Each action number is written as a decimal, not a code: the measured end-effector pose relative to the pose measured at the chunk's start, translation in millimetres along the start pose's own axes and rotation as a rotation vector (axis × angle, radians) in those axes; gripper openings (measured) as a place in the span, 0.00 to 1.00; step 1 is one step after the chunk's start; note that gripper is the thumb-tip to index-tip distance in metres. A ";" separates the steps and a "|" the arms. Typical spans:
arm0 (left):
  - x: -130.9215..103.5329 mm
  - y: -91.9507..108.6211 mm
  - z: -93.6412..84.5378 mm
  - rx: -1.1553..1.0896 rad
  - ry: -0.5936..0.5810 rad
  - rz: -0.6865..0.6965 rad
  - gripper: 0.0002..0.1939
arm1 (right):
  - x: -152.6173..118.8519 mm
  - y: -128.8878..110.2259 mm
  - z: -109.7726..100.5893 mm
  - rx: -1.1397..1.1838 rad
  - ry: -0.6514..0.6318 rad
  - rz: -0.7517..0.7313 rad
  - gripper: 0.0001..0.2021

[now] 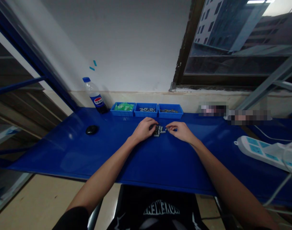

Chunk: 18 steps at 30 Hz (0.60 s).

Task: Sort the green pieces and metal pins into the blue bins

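Both my hands rest on a blue table (141,159) in front of three small blue bins. My left hand (144,129) grips a small dark metal part (157,130) with pale blocks at its lower edge. My right hand (180,130) pinches a thin metal piece (167,128) at that part's right side. The fingers hide most of both items, so their exact shape is unclear.
Along the wall stand a blue bin of green bags (123,108), a bin of grey parts (146,110) and a bin of thin metal pieces (170,111). A cola bottle (95,95) stands left, a black puck (91,129) nearer. A white power strip (263,150) lies right.
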<state>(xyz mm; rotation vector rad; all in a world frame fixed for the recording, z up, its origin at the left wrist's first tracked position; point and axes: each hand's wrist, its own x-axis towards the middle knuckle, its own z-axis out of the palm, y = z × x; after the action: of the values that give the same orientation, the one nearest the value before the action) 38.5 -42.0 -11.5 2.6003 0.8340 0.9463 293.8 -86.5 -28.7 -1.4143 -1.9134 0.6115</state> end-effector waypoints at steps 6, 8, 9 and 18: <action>1.4 6.5 -3.0 -0.042 0.015 -0.022 0.12 | -1.3 3.3 -5.6 0.031 0.028 -0.042 0.11; 2.7 11.2 -3.1 -0.093 0.035 -0.044 0.12 | -1.8 -1.4 -4.0 0.187 0.069 -0.016 0.13; 3.4 13.9 -2.8 -0.136 0.048 -0.062 0.12 | -1.6 -5.2 -2.2 0.292 0.099 0.007 0.14; 8.2 17.7 0.9 -0.774 0.061 -0.346 0.18 | 10.7 -42.3 18.6 0.719 0.235 0.082 0.26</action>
<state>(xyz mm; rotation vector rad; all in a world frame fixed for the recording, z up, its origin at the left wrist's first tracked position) 51.9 -51.5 -0.8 1.7167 0.7090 0.9901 250.9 -88.7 -8.6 -1.0345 -1.2610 0.9984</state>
